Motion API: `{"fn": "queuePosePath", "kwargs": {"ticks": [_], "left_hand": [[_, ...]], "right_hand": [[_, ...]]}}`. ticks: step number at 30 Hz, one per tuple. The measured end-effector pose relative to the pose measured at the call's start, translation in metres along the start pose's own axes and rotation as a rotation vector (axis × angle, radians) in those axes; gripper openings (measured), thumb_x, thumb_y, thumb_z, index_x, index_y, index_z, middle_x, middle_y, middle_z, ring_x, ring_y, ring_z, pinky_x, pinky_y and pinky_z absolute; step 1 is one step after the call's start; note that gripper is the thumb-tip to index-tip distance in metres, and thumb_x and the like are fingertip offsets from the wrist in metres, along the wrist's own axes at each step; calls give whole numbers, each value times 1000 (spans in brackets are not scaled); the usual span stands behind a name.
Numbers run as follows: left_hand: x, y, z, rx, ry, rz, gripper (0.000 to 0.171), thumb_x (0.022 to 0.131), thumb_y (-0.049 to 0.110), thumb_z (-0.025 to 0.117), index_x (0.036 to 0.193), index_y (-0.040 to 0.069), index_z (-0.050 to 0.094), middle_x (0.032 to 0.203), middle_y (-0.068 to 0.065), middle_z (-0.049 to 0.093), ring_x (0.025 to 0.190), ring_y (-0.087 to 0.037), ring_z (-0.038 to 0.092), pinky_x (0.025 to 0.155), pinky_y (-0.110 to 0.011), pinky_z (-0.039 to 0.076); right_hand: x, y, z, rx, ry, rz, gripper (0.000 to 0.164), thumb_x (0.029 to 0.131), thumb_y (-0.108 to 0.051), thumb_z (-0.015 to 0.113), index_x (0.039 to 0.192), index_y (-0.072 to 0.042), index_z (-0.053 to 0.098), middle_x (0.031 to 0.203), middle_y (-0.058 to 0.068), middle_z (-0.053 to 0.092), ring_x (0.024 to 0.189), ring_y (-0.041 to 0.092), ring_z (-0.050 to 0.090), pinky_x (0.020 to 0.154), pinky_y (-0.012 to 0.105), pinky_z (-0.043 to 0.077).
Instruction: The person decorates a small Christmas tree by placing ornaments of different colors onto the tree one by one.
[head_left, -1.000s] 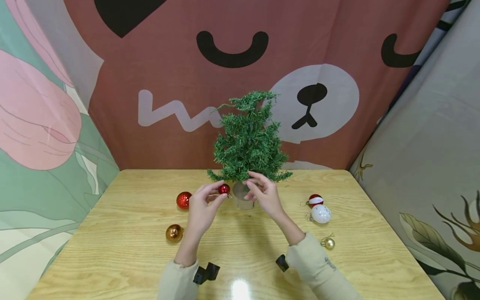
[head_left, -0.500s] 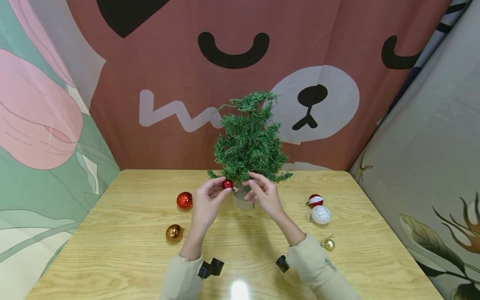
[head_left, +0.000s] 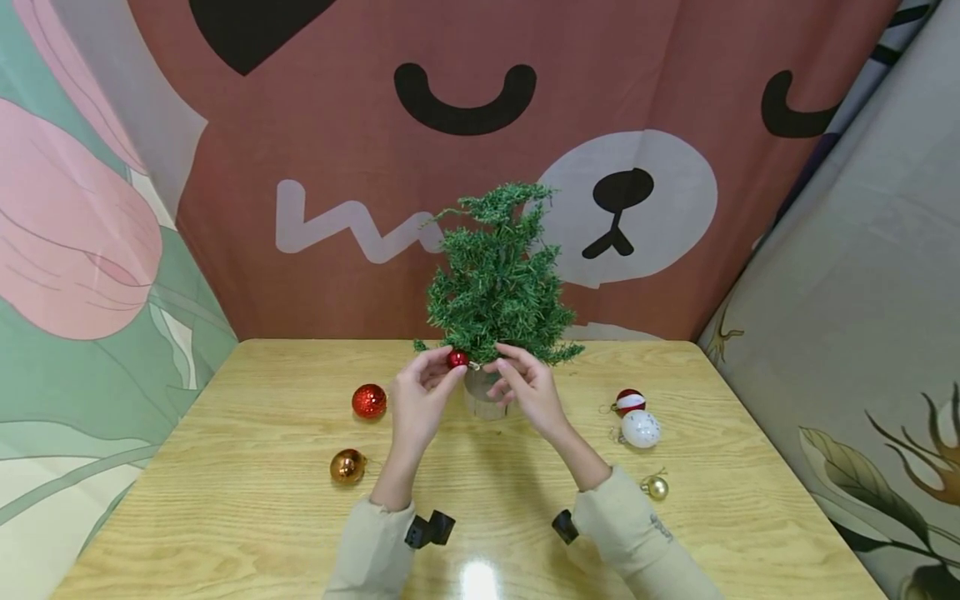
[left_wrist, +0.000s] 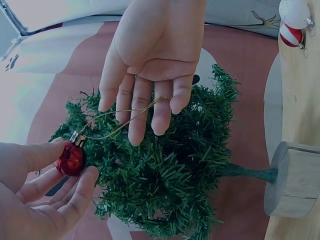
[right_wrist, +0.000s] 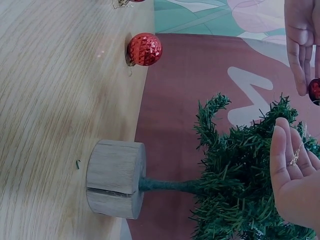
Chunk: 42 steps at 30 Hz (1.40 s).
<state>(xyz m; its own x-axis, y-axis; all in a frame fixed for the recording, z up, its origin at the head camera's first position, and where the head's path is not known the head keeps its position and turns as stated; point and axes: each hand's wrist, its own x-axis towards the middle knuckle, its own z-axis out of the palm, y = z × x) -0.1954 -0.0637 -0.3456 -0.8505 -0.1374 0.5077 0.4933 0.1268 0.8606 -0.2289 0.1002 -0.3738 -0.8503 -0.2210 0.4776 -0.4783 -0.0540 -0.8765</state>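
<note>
My left hand [head_left: 417, 400] pinches a small shiny red bauble [head_left: 457, 359] between thumb and fingers, its gold cap pointing toward my other hand. From the cap a thin gold cord [left_wrist: 111, 132] loops across to the fingers of my right hand [head_left: 534, 392]. Those fingers are relaxed and slightly bent, and in the left wrist view the cord's far end lies over them. Both hands are in front of the lower branches of a small green artificial Christmas tree [head_left: 498, 283]. The tree stands upright on a round wooden base [right_wrist: 117, 177], partly hidden by my hands in the head view.
On the wooden table [head_left: 255, 533], a textured red bauble [head_left: 369, 402] and a copper bauble [head_left: 348, 467] lie at left. At right lie a red-and-white bauble [head_left: 630, 402], a white bauble [head_left: 641, 428] and a small gold bauble [head_left: 656, 487]. A printed curtain [head_left: 337, 300] hangs behind.
My left hand has moved up and slightly right with the red bauble, bringing it closer to my right hand and the tree's lower branches. My right hand has stayed nearly still.
</note>
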Motion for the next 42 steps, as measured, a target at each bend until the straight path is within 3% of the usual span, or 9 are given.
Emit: {"fn": "queuePosePath", "kwargs": {"ticks": [3, 10, 18, 25, 30, 35, 38, 42], "left_hand": [[1, 0, 2, -8, 11, 8, 29, 78, 3, 67, 103, -9, 60, 93, -20, 62, 81, -27, 61, 70, -24, 50], [2, 2, 5, -13, 28, 21, 28, 77, 0, 67, 102, -10, 60, 91, -19, 62, 80, -28, 60, 68, -23, 50], [3, 3, 8, -16, 38, 19, 28, 77, 0, 67, 102, -10, 60, 91, -19, 63, 78, -27, 61, 67, -23, 50], [5, 1, 9, -23, 41, 29, 27, 77, 0, 67, 101, -10, 60, 90, -20, 63, 78, -29, 61, 67, -24, 51], [5, 0, 9, -22, 40, 25, 27, 77, 0, 67, 101, -10, 60, 90, -20, 62, 79, -29, 61, 68, -26, 51], [5, 0, 9, -23, 51, 13, 27, 76, -1, 68, 102, -9, 61, 91, -19, 62, 79, -27, 61, 68, -25, 51], [5, 0, 8, -26, 62, 22, 27, 76, -2, 68, 101, -9, 60, 91, -19, 62, 79, -28, 61, 68, -25, 51], [4, 0, 7, -26, 75, 41, 28, 76, -1, 68, 101, -9, 60, 91, -19, 61, 79, -28, 61, 68, -25, 51]], "right_hand": [[0, -1, 0, 4, 6, 13, 33, 93, -1, 43, 123, 11, 43, 97, 35, 55, 61, 14, 61, 49, 31, 51], [0, -1, 0, 10, 26, 27, 36, 90, 0, 49, 124, 10, 43, 95, 33, 57, 61, 13, 61, 52, 45, 50], [1, 1, 1, 36, 51, 14, 36, 88, 2, 53, 122, 12, 44, 92, 31, 59, 59, 11, 61, 48, 31, 51], [1, 2, 2, 36, 92, -60, 31, 86, 7, 53, 115, 14, 46, 84, 28, 61, 55, 10, 61, 46, 36, 50], [-1, -3, 2, 41, 99, -116, 17, 84, 11, 52, 99, 16, 46, 79, 30, 59, 52, 13, 60, 44, 38, 49], [-3, -19, 4, -45, 80, -195, 2, 83, 17, 49, 84, 17, 50, 76, 34, 57, 49, 28, 57, 43, 43, 48], [-4, -26, 5, -139, 68, -221, 7, 82, 17, 50, 82, 17, 57, 75, 31, 59, 50, 35, 55, 43, 38, 49], [-5, -28, 5, -244, 64, -264, 10, 80, 18, 52, 85, 17, 61, 74, 27, 61, 49, 34, 55, 45, 32, 50]]}}
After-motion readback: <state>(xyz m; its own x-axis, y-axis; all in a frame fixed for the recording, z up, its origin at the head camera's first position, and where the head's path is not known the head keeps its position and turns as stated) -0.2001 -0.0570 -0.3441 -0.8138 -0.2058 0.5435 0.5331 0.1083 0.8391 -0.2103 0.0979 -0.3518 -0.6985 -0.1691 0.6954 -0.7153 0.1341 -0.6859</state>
